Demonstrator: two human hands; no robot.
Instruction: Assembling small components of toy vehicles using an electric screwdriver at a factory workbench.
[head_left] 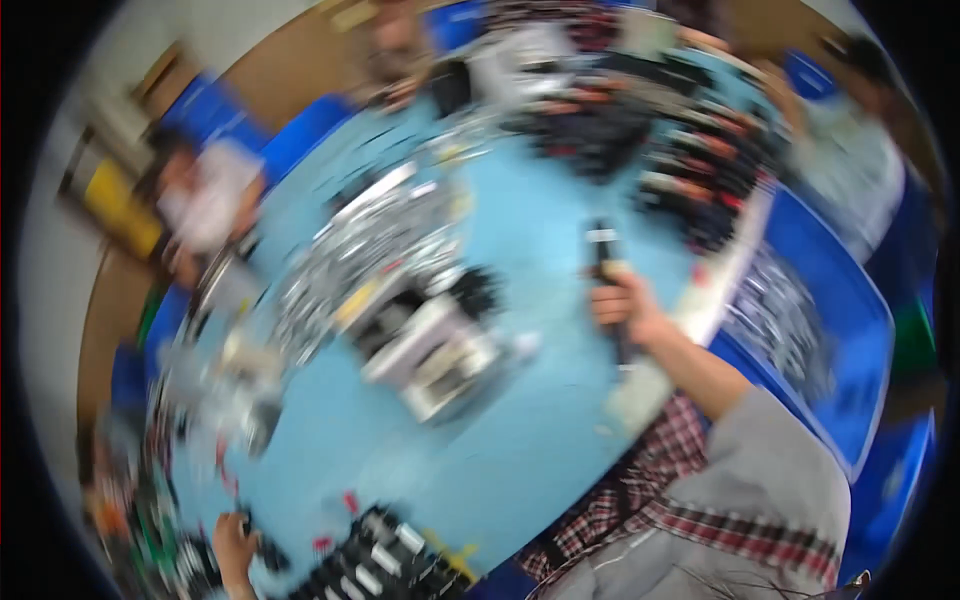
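Observation:
Out over the table on the right, my right hand (622,303) is closed around a slim black stick-shaped device (603,243) with a pale silvery band near its upper end. The device stands roughly upright in the picture, its lower end showing below my fist. At the lower left, my left hand (233,545) has its fingers bent around or against a small dark piece (268,553), which is too smeared to name. Beside it lies a row of black items (375,570) with white parts. The whole picture is blurred by motion.
On the light blue table (540,260) stand an open white box (440,365), a heap of silvery wrapped pieces (370,240) and piled black-and-orange devices (700,170). A blue bin (870,310) of clear bags stands at the right. Co-workers (210,190) sit around the table.

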